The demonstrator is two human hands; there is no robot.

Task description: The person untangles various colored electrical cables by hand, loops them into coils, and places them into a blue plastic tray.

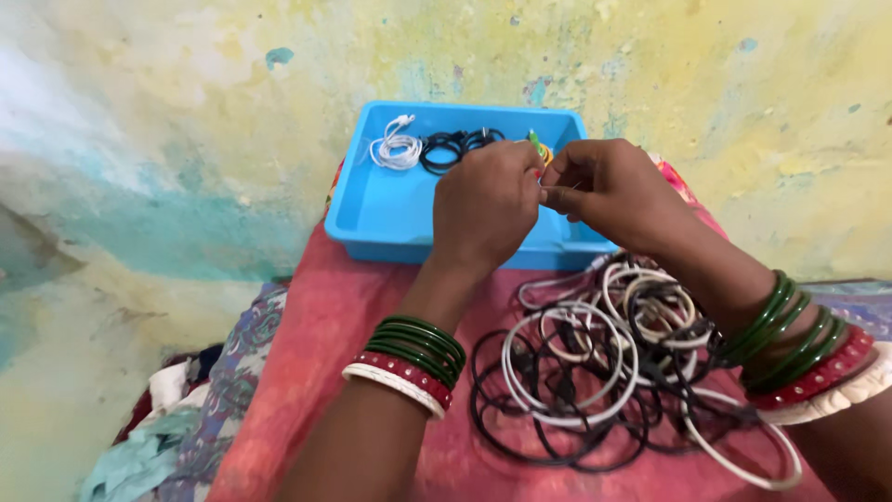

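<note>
From the head camera, looking down, the left hand (485, 206) and the right hand (609, 191) meet fingertip to fingertip above the near wall of a blue plastic tray (372, 209). Both are curled nearly shut in a pinch, and something small sits between the fingertips, but it is too hidden by the knuckles to tell what it is; a bit of green and orange (536, 146) peeks out just behind the left hand's fingers. The tray lies directly beyond the hands, away from the person, with a coiled white cable (397, 149) and a coiled black cable (452, 146) resting side by side along its far wall. The loose heap of tangled cables (595, 372), black and white loops, lies on the red cloth (325, 325) on the near side of the hands, below and toward the right wrist, so the right hand is the nearer one to it. The heap spreads wider than it is deep, with no single long axis. Green and red bangles (409, 358) ring both wrists.
</note>
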